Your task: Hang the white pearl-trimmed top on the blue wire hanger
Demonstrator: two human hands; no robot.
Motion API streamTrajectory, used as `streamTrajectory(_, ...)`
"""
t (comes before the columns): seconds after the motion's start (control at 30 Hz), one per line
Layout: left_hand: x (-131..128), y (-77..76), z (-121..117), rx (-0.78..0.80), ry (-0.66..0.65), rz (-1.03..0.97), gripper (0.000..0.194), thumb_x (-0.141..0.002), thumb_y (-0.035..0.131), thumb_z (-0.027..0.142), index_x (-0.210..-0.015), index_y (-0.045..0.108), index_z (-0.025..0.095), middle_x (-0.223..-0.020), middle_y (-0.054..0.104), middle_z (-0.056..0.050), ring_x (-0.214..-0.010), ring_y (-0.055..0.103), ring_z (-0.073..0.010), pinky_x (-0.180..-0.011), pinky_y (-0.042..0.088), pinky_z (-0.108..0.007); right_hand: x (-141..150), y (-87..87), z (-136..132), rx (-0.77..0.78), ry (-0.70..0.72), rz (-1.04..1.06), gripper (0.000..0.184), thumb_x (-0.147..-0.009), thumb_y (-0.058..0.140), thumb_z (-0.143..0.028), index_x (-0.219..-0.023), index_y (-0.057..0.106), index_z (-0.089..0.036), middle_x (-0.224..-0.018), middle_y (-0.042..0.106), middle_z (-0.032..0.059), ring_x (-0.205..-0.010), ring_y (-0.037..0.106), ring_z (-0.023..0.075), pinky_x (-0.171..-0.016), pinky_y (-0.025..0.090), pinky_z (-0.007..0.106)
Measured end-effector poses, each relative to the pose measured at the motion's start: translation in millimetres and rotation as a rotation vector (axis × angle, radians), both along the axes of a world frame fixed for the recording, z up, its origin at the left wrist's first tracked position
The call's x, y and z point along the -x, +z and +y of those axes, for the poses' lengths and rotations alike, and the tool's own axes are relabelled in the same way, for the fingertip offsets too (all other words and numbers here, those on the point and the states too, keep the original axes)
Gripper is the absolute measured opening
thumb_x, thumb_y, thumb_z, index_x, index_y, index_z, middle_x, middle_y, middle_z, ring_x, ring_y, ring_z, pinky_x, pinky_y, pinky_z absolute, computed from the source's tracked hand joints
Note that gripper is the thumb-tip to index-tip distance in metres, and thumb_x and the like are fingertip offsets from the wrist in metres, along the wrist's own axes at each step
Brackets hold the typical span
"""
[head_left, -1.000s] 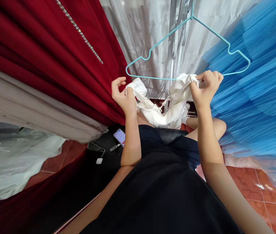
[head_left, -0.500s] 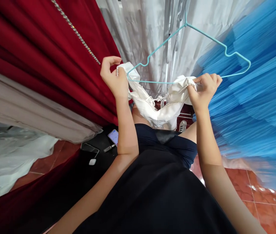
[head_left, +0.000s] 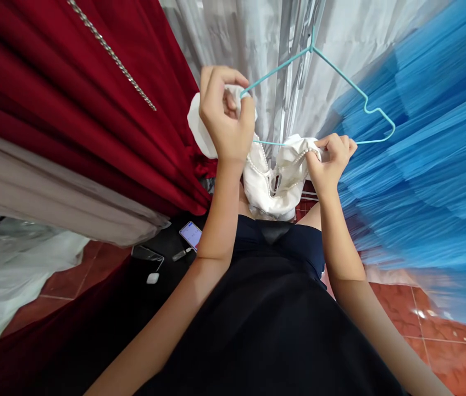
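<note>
A white garment with pearl-bead trim (head_left: 272,190) hangs between my hands above my lap. My left hand (head_left: 227,118) is closed on one shoulder of it, around the left end of a light-blue hanger (head_left: 340,75); the fingers hide that end. White fabric spreads out to the left of this hand. My right hand (head_left: 332,159) pinches the garment's other shoulder by its beaded edge, close to the hanger's lower bar. The hanger's right end sticks out bare past my right fingers. Its hook points up, away from me.
Red drapes (head_left: 126,121) with a glittering strand (head_left: 113,58) hang at left, blue tulle (head_left: 426,165) at right, and white curtains (head_left: 245,38) behind. On a black surface by my left arm lie a phone (head_left: 190,235) and a white charger (head_left: 153,278). Red tiles (head_left: 398,308) cover the floor.
My left hand has moved up and right, bringing its garment shoulder over the hanger's left end. The right hand and the hanger have shifted slightly left.
</note>
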State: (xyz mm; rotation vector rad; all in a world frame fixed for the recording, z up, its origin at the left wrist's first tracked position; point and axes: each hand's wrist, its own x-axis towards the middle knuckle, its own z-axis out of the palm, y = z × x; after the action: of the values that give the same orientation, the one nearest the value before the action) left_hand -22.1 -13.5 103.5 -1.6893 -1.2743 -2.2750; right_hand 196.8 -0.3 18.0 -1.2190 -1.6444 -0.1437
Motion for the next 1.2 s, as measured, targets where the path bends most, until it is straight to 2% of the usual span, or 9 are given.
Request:
streamTrajectory(0.13, -24, -43.7, -26, 0.038, -0.138, -0.103, 0.023, -0.093, 0.06, 0.003, -0.084, 0.071, 0.021, -0.088, 0.065, -0.002, -0.08, 0.061, -0.0151, -0.071, 0.049, -0.028, 6, 0.4, 4, 0.03, -0.018, 0.024, 0.019, -0.086, 0.059, -0.03, -0.073, 0.046, -0.023, -0.073, 0.046, -0.0014, -0.085, 0.055, 0.0214, -0.108, 0.04, 0.056)
streamTrajectory(0.23, -34, -81.3, -30, 0.461, -0.402, -0.196, 0.02, -0.097, 0.058, 0.02, -0.083, 0.072, 0.02, -0.074, 0.069, -0.002, -0.068, 0.066, -0.0145, -0.061, 0.049, -0.025, 6, 0.2, 6, 0.03, -0.039, 0.006, 0.018, -0.085, 0.058, -0.029, -0.074, 0.045, -0.023, -0.073, 0.047, -0.0008, -0.084, 0.054, 0.0215, -0.106, 0.041, 0.054)
streamTrajectory(0.33, -40, -100.9, -17, 0.667, -0.53, -0.419, 0.02, -0.097, 0.065, 0.038, -0.105, 0.07, 0.02, -0.094, 0.078, -0.006, -0.077, 0.074, -0.0165, -0.063, 0.055, -0.024, 5, 0.1, 6, 0.033, -0.049, -0.012, 0.016, -0.087, 0.057, -0.031, -0.076, 0.048, -0.024, -0.075, 0.051, 0.0001, -0.086, 0.056, 0.0222, -0.106, 0.042, 0.053)
streamTrajectory(0.47, -49, -92.5, 2, 0.539, -0.735, -0.569, 0.032, -0.102, 0.054, 0.055, -0.11, 0.057, 0.023, -0.109, 0.073, -0.009, -0.116, 0.075, -0.0215, -0.1, 0.06, -0.035, -1, 5.0, 1, 0.067, -0.023, -0.054, 0.008, -0.088, 0.055, -0.032, -0.085, 0.058, -0.024, -0.085, 0.063, 0.0019, -0.092, 0.061, 0.0238, -0.109, 0.043, 0.054)
streamTrajectory(0.63, -60, -77.5, 8, 0.404, -0.715, -0.659, 0.034, -0.102, 0.057, 0.054, -0.091, 0.043, 0.025, -0.074, 0.047, 0.003, -0.085, 0.073, -0.0164, -0.09, 0.062, -0.032, -12, 10.7, -13, 0.07, 0.11, -0.11, 0.022, -0.09, 0.052, -0.026, -0.104, 0.068, -0.028, -0.106, 0.07, 0.0025, -0.107, 0.066, 0.0229, -0.112, 0.046, 0.052)
streamTrajectory(0.73, -64, -76.8, 9, 0.354, -0.657, -0.652, 0.04, -0.1, 0.058, 0.06, -0.089, 0.041, 0.026, -0.071, 0.039, 0.005, -0.073, 0.066, -0.0138, -0.085, 0.061, -0.03, -28, -0.6, -21, -0.087, -0.106, 0.017, 0.023, -0.088, 0.051, -0.024, -0.105, 0.066, -0.025, -0.113, 0.063, 0.007, -0.116, 0.063, 0.0253, -0.106, 0.051, 0.051)
streamTrajectory(0.9, -75, -74.0, 5, 0.325, -0.567, -0.672, 0.044, -0.103, 0.05, 0.065, -0.089, 0.036, 0.027, -0.066, 0.031, 0.007, -0.065, 0.057, -0.0134, -0.078, 0.057, -0.028, -104, -19.0, -9, -0.238, -0.532, 0.401, 0.017, -0.081, 0.051, -0.021, -0.089, 0.038, -0.026, -0.087, 0.041, 0.0005, -0.071, 0.045, 0.0144, -0.066, 0.046, 0.033)
streamTrajectory(1.03, -82, -70.3, -6, 0.303, -0.537, -0.657, 0.043, -0.106, 0.049, 0.063, -0.089, 0.035, 0.027, -0.065, 0.03, 0.006, -0.065, 0.055, -0.0148, -0.077, 0.054, -0.029, -152, 10.9, 20, -0.224, -0.412, 0.364, 0.03, -0.073, 0.058, -0.015, -0.082, 0.032, -0.029, -0.081, 0.039, 0.0, -0.068, 0.038, 0.0126, -0.061, 0.04, 0.031)
streamTrajectory(1.2, -91, -69.1, -10, 0.214, -0.484, -0.686, 0.045, -0.106, 0.051, 0.065, -0.087, 0.035, 0.027, -0.064, 0.028, 0.007, -0.06, 0.048, -0.0143, -0.074, 0.052, -0.03, -126, 64.0, 46, -0.097, -0.241, 0.227, 0.028, -0.076, 0.052, -0.011, -0.082, 0.031, -0.028, -0.082, 0.041, 0.001, -0.068, 0.037, 0.0115, -0.059, 0.034, 0.029)
